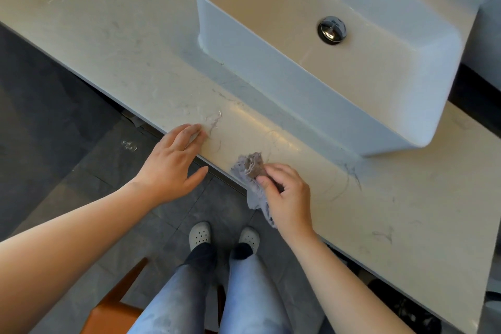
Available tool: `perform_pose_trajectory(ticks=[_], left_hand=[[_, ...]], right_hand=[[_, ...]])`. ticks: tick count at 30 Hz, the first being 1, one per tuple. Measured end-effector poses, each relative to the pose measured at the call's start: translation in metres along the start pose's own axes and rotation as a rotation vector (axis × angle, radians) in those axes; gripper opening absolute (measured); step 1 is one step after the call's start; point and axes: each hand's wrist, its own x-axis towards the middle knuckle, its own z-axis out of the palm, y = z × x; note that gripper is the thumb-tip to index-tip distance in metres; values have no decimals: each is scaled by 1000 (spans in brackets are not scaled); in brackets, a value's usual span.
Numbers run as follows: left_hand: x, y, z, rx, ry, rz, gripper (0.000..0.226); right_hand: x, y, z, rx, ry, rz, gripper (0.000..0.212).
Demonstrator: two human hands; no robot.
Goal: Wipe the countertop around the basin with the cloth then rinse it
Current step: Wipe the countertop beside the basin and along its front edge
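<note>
In the head view, the right hand (284, 195) was pinched on a bunched grey cloth (250, 168), thumb and fingers closed on it at the front edge of the countertop (122, 43). Part of the cloth lay on the stone just ahead of the fingertips; the rest hung off the edge beneath the palm. The left hand (168, 165) held nothing, its fingers spread and resting flat on the edge, a little way to the left of the cloth. The basin (311, 84) stood beyond both hands, nearer the right one. The cloth looked thin, limp and light, so it would likely crumple rather than slide flat; gathering it under a flat palm would probably wipe better than this fingertip pinch.
</note>
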Motion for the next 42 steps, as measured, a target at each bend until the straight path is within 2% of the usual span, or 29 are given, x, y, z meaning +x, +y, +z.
perform_pose_trajectory(ticks=[5, 9, 13, 17, 23, 29, 35, 38, 42], left_hand=[[1, 1, -1, -2, -9, -11, 74], [1, 3, -1, -14, -8, -25, 72], [1, 4, 1, -39, -7, -41, 69], [1, 6, 0, -41, -9, -57, 70], [2, 7, 0, -30, 4, -62, 69], [1, 5, -6, -55, -2, -51, 67], [10, -12, -25, -139, -29, -3, 62], [9, -24, -30, -132, 15, 12, 57], [6, -40, -33, -85, 39, -54, 61]], right_hand=[[66, 8, -23, -95, 232, -1, 29], [101, 33, -15, -248, 171, -21, 32], [98, 41, -4, -252, 208, -59, 33], [110, 35, 9, -264, 154, -142, 34], [125, 25, 28, -236, 245, -137, 29], [94, 27, 28, -253, 116, -195, 31], [29, 17, 50, -239, 95, -200, 30], [12, 12, 57, -239, 83, -178, 29], [2, -1, 56, -231, -74, -236, 29]])
